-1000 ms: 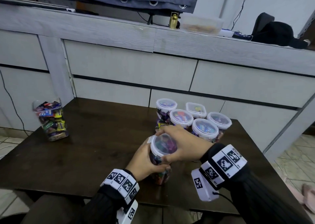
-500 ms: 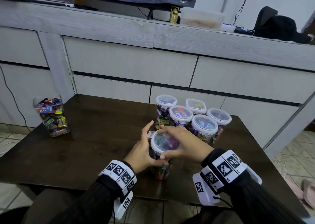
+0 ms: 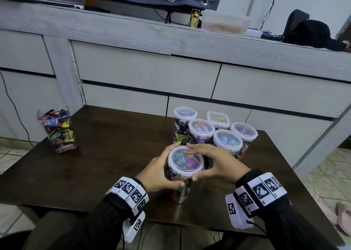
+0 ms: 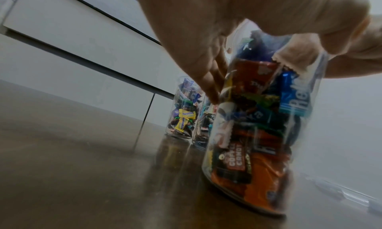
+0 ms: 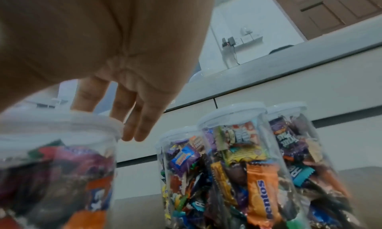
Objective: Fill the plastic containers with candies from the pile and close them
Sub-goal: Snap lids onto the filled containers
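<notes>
At far left edge of dark wooden table [image 3: 106, 154]: lidless clear plastic jar of wrapped candies [image 3: 58, 129], wide bare tabletop to its right. Centre, near front edge: left hand [image 3: 161, 171] curled round upright clear candy-filled container [image 3: 182, 175], long axis vertical, white-rimmed lid [image 3: 185, 161] up. Right hand [image 3: 216, 163] loosely spread, fingertips resting on lid rim, gripping nothing. Just behind, right: cluster of five lidded candy containers [image 3: 228, 140].

Black ribbed sleeves [image 3: 296, 228], white wristbands [image 3: 131, 192] with black square markers
</notes>
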The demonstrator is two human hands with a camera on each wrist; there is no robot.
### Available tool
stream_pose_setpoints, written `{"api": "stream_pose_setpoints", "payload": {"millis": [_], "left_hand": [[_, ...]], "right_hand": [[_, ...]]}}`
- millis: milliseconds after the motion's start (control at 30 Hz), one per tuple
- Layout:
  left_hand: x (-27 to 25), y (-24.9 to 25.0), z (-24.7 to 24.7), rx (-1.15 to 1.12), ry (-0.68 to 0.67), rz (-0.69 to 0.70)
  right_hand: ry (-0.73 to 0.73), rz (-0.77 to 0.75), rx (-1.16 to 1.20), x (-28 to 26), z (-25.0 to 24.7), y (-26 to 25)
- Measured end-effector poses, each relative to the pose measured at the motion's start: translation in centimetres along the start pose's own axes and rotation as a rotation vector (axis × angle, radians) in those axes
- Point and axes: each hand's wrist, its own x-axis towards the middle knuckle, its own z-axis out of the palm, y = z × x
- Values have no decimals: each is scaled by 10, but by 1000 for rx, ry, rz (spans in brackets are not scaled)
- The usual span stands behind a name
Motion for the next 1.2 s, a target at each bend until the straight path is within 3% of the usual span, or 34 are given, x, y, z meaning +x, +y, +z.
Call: {"api": "stream_pose_setpoints", "payload": {"millis": [267,533,767,967,1133,1200], "left_hand": [[-1,3,15,-68,106,6],[4,-3,0,-86,35,-28],[1,-8,6,-14,53,-47],[3,-12,12,-28,100,-48],[3,-13,17,-28,31,-39],[6,-16,11,71,-23,-65]], "right_hand": [[84,-44,-18,0,11,3],[-40,12,-40,-7,-2,10],[149,44,-52,-8,21,3],[229,40,-227,-10,27,-8],[92,-110,-505,-7,30,-16],[83,-100,-560,-4,33,-18]]}}
